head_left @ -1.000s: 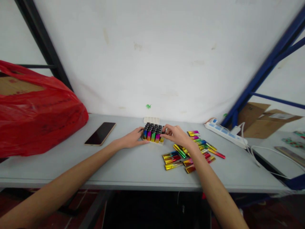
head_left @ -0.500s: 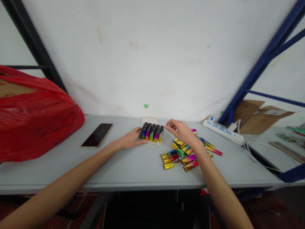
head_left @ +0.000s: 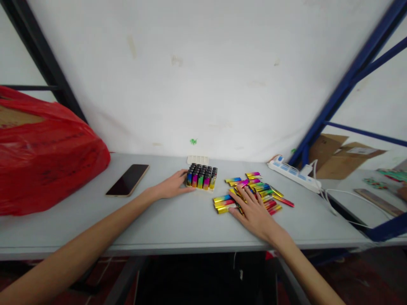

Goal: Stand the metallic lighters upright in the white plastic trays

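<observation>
Colourful lighters with black tops stand upright in rows in a white tray (head_left: 208,190) near the middle of the table. My left hand (head_left: 172,185) rests at the tray's left side, thumb along its front and fingers at its back left, holding it. My right hand (head_left: 251,209) lies spread over a loose pile of shiny metallic lighters (head_left: 261,187) to the right, palm down. Its fingertips touch some of them, and part of the pile is hidden beneath it. A second white tray piece (head_left: 197,160) is behind the filled tray.
A phone (head_left: 127,180) lies at the left, beside a large red bag (head_left: 54,156). A white power strip (head_left: 295,175) with cables is at the right, near blue metal posts and a cardboard box (head_left: 346,159). Part of another person's hand (head_left: 403,191) shows at the far right edge.
My right hand has moved from beside the upright lighters down onto the loose pile, and its fingers have spread. Some loose lighters have shifted. My left hand stays at the tray.
</observation>
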A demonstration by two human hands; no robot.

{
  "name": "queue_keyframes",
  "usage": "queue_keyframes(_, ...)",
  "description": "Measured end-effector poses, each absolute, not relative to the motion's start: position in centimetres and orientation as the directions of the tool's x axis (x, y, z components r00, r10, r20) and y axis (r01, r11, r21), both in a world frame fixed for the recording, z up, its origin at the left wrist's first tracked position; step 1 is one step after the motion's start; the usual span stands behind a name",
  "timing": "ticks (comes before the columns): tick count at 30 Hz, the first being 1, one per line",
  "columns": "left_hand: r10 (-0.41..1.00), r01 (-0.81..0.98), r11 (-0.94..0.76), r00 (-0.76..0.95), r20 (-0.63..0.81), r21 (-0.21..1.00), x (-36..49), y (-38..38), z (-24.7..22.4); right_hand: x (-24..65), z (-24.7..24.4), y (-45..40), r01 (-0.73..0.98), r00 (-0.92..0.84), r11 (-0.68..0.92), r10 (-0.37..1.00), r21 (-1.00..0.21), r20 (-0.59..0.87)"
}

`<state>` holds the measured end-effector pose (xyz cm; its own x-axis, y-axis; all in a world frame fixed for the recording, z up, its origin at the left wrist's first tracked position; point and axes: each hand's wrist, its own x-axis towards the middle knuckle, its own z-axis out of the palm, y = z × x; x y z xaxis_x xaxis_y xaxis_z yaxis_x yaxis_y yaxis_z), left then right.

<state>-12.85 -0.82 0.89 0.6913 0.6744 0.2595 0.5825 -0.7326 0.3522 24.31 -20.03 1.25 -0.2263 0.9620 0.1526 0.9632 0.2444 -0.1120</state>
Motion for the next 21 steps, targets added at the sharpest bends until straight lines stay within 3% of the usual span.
queue_keyframes(7,0.661,0.569,-0.746,0.697,0.278,0.347,-13.0,-0.6,0.5,24.5,1.0,-16.7,0.971,-0.195,0.217,0.963,-0.104,0.187)
queue_keyframes(14,0.660,0.564,-0.746,0.698,0.277,0.355,-12.9,-0.6,0.8,27.3,2.7,-13.3,0.916,-0.254,0.345,0.895,-0.207,0.368)
queue_keyframes(21,0.666,0.573,-0.741,0.694,0.274,0.350,-12.9,-0.8,0.9,28.5,5.2,-7.6,0.983,-0.099,0.129,0.972,-0.134,0.214)
